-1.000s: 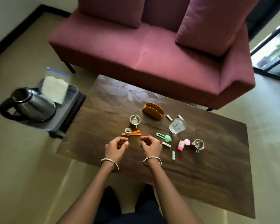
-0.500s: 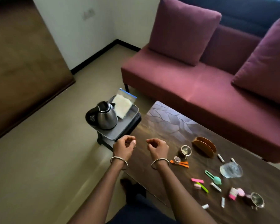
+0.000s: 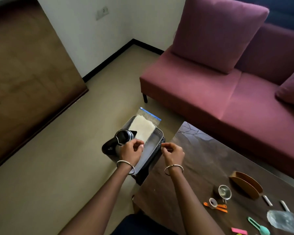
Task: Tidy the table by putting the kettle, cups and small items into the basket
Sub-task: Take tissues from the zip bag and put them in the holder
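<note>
From the head view we see the stainless-steel kettle with a black handle (image 3: 124, 136) standing upright at the near left end of the grey rectangular basket (image 3: 158, 132). Its lid opening faces up and its handle reaches out past the rim toward the floor. Behind it in the same basket a clear zip bag with a blue strip and white contents (image 3: 143, 127) leans up over the far rim. The basket sits on the floor just beside the left end of the dark wooden bench (image 3: 202, 158). Far down the bench, well apart from the basket, we find a small steel cup (image 3: 224, 191) just beside a brown curved wooden holder (image 3: 246, 184). Near these are a little ring-shaped roll (image 3: 213, 203) lying on an orange clip (image 3: 221, 208), two white sticks (image 3: 267, 200), a crumpled clear plastic piece (image 3: 282, 221), a teal spoon (image 3: 259, 228) and a flat pink piece (image 3: 239, 231). Both forearms reach forward, each with a metal bangle at the wrist. The left hand (image 3: 131, 151) hangs over the basket in front of the kettle's body, fingers curled and thumb drawn to the fingertips. The right hand (image 3: 173, 152) hovers at the basket's right rim in the same narrow pinch. We cannot tell whether either of the hands holds anything between the fingers. A maroon sofa (image 3: 227, 99) stands behind the bench.
</note>
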### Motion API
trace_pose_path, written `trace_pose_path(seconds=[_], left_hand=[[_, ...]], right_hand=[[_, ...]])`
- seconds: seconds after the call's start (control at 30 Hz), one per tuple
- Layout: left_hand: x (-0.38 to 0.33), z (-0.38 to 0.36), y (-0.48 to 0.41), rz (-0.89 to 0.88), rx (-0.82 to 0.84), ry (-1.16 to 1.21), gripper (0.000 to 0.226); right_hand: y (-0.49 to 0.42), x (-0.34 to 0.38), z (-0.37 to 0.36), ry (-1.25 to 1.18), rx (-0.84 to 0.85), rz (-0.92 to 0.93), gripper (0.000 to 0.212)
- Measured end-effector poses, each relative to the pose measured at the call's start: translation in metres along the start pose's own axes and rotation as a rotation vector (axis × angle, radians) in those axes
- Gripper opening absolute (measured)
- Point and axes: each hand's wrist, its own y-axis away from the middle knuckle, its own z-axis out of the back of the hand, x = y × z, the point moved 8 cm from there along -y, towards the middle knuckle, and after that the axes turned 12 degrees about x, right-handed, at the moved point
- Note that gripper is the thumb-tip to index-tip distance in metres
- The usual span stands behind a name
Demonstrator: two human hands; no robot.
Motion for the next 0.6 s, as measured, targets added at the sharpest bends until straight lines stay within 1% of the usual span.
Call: trace_pose_path(seconds=[0.07, 0.17, 0.3, 0.43, 0.6], left_hand=[[-0.002, 0.007, -0.034, 0.002, 0.020, -0.027, 0.010], [-0.001, 0.013, -0.076, -0.006, 0.038, -0.041, 0.012], [0.004, 0.021, -0.120, -0.021, 0.020, -0.103, 0.013], [0.015, 0.030, -0.165, -0.012, 0.002, -0.100, 0.013], [0.033, 0.028, -0.232, 0.042, 0.093, -0.175, 0.009]], right_hand=[[-0.027, 0.001, -0.006, -0.007, -0.021, -0.043, 0.016], [-0.062, 0.005, -0.016, 0.018, -0.018, -0.062, 0.016], [-0.104, 0.009, -0.028, 0.066, -0.014, -0.111, 0.015], [-0.146, 0.010, -0.036, 0.102, -0.023, -0.155, 0.012], [-0.196, 0.002, -0.053, 0.176, -0.002, -0.238, 0.014]])
